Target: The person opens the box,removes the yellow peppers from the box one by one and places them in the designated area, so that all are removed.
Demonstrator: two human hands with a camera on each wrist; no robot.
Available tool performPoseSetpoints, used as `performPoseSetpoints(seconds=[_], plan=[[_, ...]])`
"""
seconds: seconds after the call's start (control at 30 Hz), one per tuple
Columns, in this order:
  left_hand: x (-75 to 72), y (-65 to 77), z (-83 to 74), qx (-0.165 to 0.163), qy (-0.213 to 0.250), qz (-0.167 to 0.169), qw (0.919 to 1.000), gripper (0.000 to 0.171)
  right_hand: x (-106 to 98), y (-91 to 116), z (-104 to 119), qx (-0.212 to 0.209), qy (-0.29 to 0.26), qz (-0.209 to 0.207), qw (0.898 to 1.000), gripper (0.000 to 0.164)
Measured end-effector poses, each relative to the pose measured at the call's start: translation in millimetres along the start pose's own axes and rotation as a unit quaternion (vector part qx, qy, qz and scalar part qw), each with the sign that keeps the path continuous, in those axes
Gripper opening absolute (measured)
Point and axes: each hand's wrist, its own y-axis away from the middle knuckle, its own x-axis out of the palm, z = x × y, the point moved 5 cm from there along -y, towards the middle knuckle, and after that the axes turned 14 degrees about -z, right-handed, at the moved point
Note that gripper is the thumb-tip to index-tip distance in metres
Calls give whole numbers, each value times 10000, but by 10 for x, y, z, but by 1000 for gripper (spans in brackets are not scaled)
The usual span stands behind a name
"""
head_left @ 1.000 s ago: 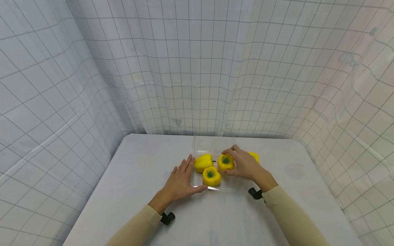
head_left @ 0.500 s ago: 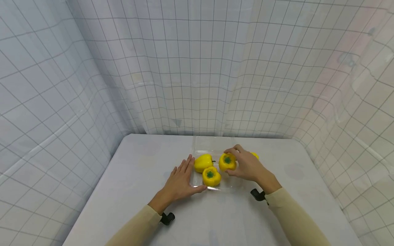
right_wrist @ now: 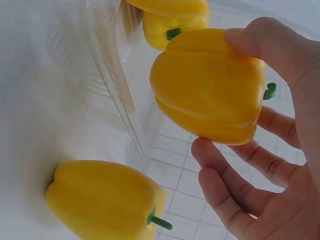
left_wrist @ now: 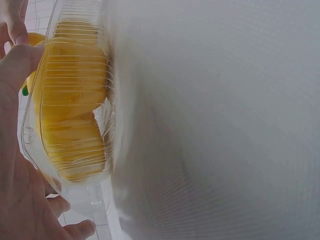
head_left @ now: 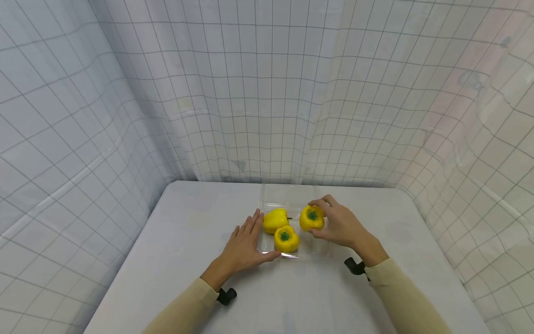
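Note:
My right hand (head_left: 340, 223) grips a yellow bell pepper (right_wrist: 210, 85) between thumb and fingers, raised beside the rim of a clear plastic clamshell box (left_wrist: 75, 105). Two more yellow peppers lie in the box's left half: one on its side (head_left: 275, 221) with its stem to the right, and one with its green top up (head_left: 286, 239) in front of it. Spread along the box's left and front edge, my left hand (head_left: 243, 248) rests with straight fingers at the rim. Another yellow pepper (right_wrist: 107, 200) lies on the table outside the box, almost wholly hidden behind my right hand in the head view.
The white table (head_left: 187, 222) is bordered behind and at the sides by white curtains (head_left: 267, 93) with a grid pattern. The clear lid (head_left: 288, 192) of the box stands open toward the back. Black wrist cameras (head_left: 227, 297) are strapped under both wrists.
My right hand has moved a little to the right and back with its pepper, away from the two in the box. It now covers the loose pepper on the table. My left hand stays put.

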Motion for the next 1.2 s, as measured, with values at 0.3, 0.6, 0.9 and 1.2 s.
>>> performPoseSetpoints(seconds=[0.3,0.6,0.9,1.2], plan=[[-18,2,-6,4,0,31,10000,136,-103,43,3,-138,35,-215,9997,75],[-25,1,-12,0,-7,38,10000,136,-221,82,-22,-80,18,-279,9996,75],[-42,2,-19,-1,-27,36,10000,136,-316,113,-73,-46,119,-353,9993,74],[-43,5,-16,6,-34,27,10000,136,-440,137,-121,-164,102,-571,9982,71]])
